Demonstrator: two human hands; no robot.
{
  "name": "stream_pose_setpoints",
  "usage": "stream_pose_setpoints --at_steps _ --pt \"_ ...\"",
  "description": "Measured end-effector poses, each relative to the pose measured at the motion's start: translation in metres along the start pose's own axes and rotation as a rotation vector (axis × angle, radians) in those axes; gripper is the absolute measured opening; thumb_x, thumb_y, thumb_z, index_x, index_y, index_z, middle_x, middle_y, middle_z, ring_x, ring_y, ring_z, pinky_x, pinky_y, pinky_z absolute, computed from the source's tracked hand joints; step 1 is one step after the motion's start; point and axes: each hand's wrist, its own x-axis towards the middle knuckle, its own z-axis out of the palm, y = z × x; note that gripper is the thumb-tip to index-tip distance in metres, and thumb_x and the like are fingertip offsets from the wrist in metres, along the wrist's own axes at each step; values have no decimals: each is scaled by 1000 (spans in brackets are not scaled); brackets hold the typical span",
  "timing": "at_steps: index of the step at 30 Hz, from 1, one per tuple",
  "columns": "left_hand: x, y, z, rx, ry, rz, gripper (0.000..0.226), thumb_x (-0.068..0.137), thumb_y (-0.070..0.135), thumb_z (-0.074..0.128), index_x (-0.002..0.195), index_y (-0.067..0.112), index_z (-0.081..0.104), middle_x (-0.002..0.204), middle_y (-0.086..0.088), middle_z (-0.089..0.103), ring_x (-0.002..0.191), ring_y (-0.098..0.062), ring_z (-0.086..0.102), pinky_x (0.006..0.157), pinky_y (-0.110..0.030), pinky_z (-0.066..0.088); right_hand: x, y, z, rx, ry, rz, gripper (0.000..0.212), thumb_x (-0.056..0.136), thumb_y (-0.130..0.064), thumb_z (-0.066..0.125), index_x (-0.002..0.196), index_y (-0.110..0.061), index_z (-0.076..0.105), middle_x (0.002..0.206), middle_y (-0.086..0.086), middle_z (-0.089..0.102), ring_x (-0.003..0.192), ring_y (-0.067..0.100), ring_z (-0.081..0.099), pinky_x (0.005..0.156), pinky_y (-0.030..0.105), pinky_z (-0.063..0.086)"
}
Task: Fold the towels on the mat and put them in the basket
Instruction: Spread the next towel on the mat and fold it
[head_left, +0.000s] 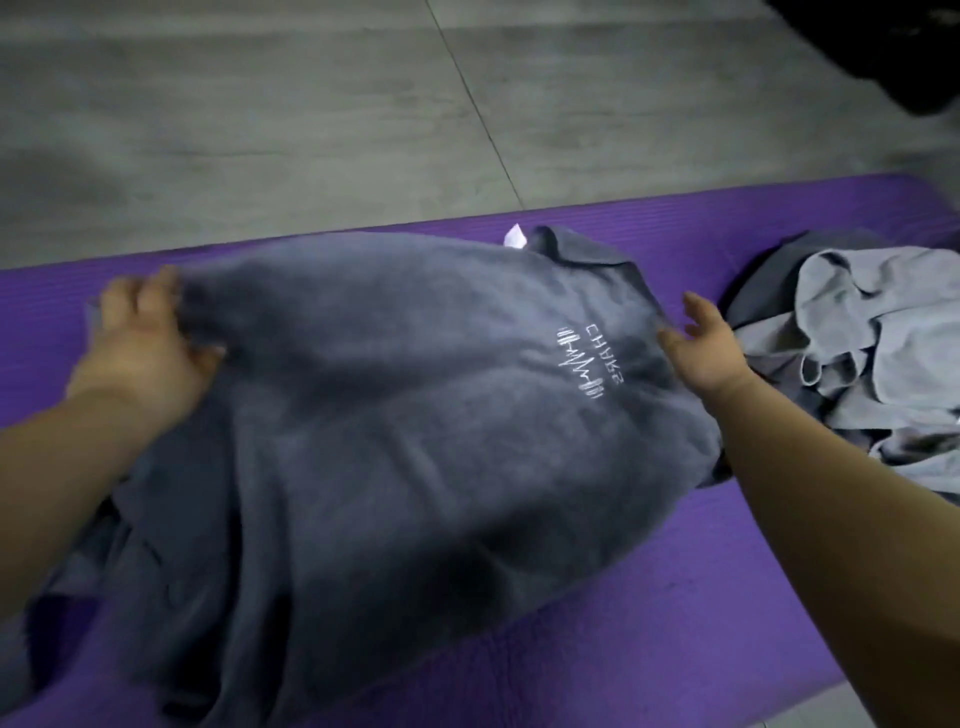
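Barely begun, by my reading: on the grey tiled floor (260, 104) lies the ribbed purple foam mat (649, 597). The big dark grey terry towel with white embroidered lettering (389, 441) sprawls rumpled over the mat's middle, not yet folded. To the right on the mat, a crumpled heap of pale grey towels (883, 353) waits untouched. My left hand (145, 348) has its grip bunched on the dark towel's far left edge. My right hand (706, 348) has a wide grip, fingers loose, at the right edge. A small white label (514, 238) pokes out at the far edge. No basket shows.
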Motion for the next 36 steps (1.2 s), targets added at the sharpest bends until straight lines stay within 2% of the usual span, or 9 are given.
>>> stream_pose_setpoints --at_steps 6,12,15,19,23,25,27,30,36 --pt "-116 3 47 148 -223 812 47 78 51 42 111 19 52 111 -14 64 90 -30 68 76 -37 55 -41 62 -18 -402 85 332 45 92 -19 47 132 1 42 135 30 40 127 42 37 106 40 28" --pt "-174 4 73 278 -448 1058 48 37 49 73 79 25 70 89 -1 71 92 -17 43 77 -30 31 -64 81 -21 42 207 401 33 85 -5 60 116 3 52 107 21 58 82 23 60 73 30 47" --pt "-158 7 74 209 -354 1053 20 58 23 43 60 24 62 68 5 63 77 -12 39 66 -24 30 -63 80 -27 238 236 453 21 90 -2 49 71 -11 51 65 10 47 31 2 49 35 13 42" --pt "-162 11 68 -5 -498 997 18 61 26 37 75 32 46 61 20 58 69 1 44 58 -10 37 -76 98 -58 13 308 502 18 86 -9 50 71 -2 55 44 12 44 22 2 40 24 13 24" --pt "-175 11 51 0 -577 1051 61 59 59 29 115 44 47 100 35 56 93 20 48 78 5 31 -100 104 -80 -253 249 525 46 76 -20 48 108 12 57 94 31 58 78 20 67 66 27 46" --pt "-163 1 32 81 -554 964 65 59 64 29 115 40 51 100 35 56 88 22 52 76 5 33 -111 84 -73 -381 270 530 51 80 -21 49 122 8 46 125 33 45 117 43 44 95 44 36" --pt "-142 -22 8 106 -472 823 56 62 60 32 109 37 54 91 27 64 78 14 62 68 0 41 -116 55 -55 -501 271 411 52 85 -23 47 128 6 40 134 33 35 125 44 32 101 46 27" --pt "-114 -85 -24 14 -279 579 81 58 64 30 123 24 55 119 10 57 112 -8 56 95 -18 39 -114 10 -9 -578 115 91 46 87 -14 53 128 4 45 131 34 40 123 46 34 100 45 28" --pt "-127 -219 -63 -81 -303 2 73 71 28 76 133 10 43 135 -16 48 126 -30 42 107 -33 29 -149 -107 111 -617 -242 -419 44 88 -18 52 130 -8 48 136 17 42 124 37 38 104 35 23"
